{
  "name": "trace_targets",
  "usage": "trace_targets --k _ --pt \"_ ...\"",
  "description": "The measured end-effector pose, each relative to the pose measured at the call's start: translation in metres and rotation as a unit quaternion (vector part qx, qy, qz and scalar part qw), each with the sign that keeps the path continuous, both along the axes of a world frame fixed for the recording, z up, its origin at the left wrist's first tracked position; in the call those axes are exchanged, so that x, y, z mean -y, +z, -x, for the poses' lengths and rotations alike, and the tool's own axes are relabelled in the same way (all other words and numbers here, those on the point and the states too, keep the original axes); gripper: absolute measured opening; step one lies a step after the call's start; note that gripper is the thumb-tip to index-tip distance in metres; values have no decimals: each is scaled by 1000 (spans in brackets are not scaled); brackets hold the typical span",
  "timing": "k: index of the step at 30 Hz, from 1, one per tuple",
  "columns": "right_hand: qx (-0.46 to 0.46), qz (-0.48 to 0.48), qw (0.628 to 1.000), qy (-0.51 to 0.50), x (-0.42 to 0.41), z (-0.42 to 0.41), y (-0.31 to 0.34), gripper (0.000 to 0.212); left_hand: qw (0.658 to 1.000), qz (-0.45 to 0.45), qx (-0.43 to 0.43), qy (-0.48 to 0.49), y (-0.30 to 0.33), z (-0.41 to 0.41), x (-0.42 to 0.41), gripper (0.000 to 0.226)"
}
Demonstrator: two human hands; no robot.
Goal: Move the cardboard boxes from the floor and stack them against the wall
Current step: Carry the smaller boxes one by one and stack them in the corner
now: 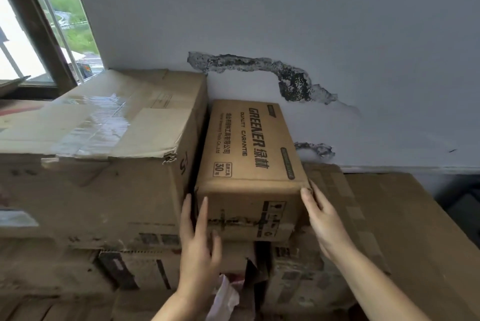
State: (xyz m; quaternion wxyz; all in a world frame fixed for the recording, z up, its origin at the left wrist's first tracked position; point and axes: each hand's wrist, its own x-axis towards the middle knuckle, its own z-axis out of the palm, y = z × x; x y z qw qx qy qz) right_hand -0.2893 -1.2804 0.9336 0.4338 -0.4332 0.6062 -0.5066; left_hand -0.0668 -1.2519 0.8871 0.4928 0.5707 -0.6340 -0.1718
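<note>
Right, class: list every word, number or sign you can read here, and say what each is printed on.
"GREENER": top of the small box.
"QUALITY CARANTIE": same top.
"30" in a frame: same top.
Chinese characters and small company line: too blurred.
Handling symbols on its front: unreadable.
Large taped box: side letters cut off, unreadable.

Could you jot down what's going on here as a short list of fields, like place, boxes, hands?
place: box stack against a pale wall with peeling paint, window at left
box handled: GREENER box, on the stack, far end at the wall
neighbour: large taped box, taller, on its left
left hand: fingers straight, on the box's front left corner
right hand: fingers straight, at its right corner
</note>
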Motion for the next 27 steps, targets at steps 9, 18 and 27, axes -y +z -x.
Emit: trace_targets --k 9,18,27 --pt "-70 6 997 -25 -64 -4 -12 76 994 -72 31 -78 -1 -40 -47 62" --pt "-68 -19 997 -34 -187 -33 -52 56 966 -125 22 -223 -18 -64 -105 53" --pt "-66 -40 989 -123 -364 -70 -101 69 899 -202 29 -387 -45 -67 -190 57"
